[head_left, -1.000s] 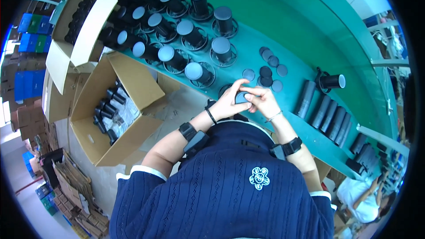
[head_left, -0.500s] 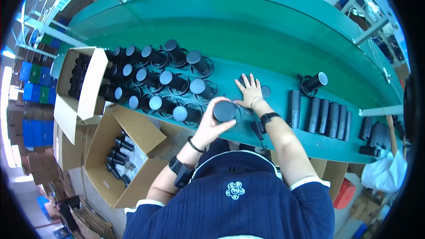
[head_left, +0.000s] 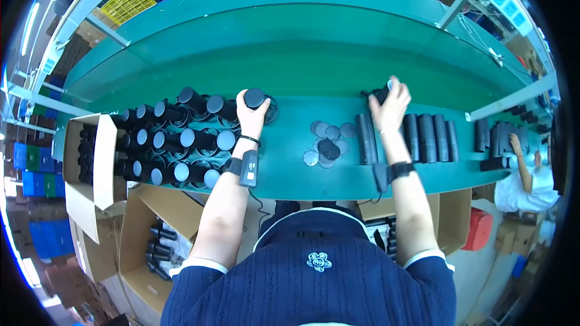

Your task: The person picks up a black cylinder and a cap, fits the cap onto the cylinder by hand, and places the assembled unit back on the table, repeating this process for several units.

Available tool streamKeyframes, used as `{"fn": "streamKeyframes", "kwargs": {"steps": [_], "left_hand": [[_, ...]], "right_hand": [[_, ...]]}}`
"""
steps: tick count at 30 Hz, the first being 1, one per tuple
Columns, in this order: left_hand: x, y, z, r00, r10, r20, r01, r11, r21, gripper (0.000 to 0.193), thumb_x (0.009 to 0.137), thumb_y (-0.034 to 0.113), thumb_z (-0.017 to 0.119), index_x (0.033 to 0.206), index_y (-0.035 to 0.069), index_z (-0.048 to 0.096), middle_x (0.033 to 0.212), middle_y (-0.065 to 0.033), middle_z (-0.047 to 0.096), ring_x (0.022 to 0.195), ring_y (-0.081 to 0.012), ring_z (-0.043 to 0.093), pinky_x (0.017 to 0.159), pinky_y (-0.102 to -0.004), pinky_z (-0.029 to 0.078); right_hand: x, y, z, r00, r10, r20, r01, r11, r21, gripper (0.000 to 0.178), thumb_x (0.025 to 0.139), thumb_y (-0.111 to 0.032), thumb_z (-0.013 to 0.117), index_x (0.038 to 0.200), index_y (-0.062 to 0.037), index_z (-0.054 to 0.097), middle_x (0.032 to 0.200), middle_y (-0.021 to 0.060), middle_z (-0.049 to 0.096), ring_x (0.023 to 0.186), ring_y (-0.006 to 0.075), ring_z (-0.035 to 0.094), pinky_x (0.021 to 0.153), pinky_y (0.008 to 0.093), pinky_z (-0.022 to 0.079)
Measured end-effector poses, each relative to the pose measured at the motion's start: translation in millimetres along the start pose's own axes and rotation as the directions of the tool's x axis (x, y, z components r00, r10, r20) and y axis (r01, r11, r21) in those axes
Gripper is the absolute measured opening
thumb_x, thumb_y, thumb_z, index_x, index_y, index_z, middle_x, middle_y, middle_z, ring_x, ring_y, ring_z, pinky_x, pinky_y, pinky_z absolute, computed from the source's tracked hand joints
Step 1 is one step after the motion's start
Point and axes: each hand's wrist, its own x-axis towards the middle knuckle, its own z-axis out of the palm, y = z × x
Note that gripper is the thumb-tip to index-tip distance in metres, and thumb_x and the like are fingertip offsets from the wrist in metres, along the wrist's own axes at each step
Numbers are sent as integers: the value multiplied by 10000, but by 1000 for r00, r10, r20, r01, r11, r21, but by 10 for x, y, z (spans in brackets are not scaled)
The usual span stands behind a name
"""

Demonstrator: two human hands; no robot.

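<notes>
My left hand (head_left: 250, 117) is wrapped round a black capped cylinder (head_left: 256, 97) at the right end of the back row. A dark ringed base shows beside it. To its left stand rows of similar black capped cylinders (head_left: 188, 138), each with a round base. At the right, my right hand (head_left: 391, 108) grips another black cylinder (head_left: 382, 95), whose pale top end shows between the fingers. Much of that cylinder is hidden by the hand. Between my hands lies a loose heap of thin dark discs (head_left: 330, 149).
Black tubes (head_left: 426, 137) lie side by side near my right forearm. An open carton (head_left: 109, 157) of black parts stands at the table's left end; another carton (head_left: 163, 205) sits below the edge. A co-worker's arm (head_left: 523, 166) reaches among tubes at far right. A red stool-like object (head_left: 478, 229) stands below.
My left hand has carried its capped cylinder left to the back row's end. My right hand has left the discs and moved right onto another cylinder. The view has shifted; a co-worker now shows.
</notes>
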Motion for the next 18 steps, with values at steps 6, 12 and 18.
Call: {"fn": "streamKeyframes", "kwargs": {"steps": [6,12,18], "left_hand": [[90,-99,97,998,14,59,-19,997,71,709,684,194,826,1253,3,449,1182,-189,520,1118,-309,515,972,-406,415],[-541,851,60,848,399,349,-490,841,229,742,691,169,724,1342,9,405,1318,-213,382,1236,-374,369,1072,-470,281],[-1142,875,-47,682,63,729,38,992,-121,971,670,226,816,1444,16,268,1375,-245,411,1278,-387,421,1085,-430,348]], "right_hand": [[418,715,37,940,108,324,-147,984,97,858,624,-151,848,1352,-61,402,1201,213,587,1103,369,576,950,421,473],[252,-312,-676,908,-172,382,63,957,282,613,624,-153,811,1163,-51,538,1078,173,634,1027,356,617,881,408,497],[-546,-1123,-667,673,-485,559,-158,643,749,552,681,-146,789,1166,-56,539,1117,161,604,1022,341,623,838,395,532]]}}
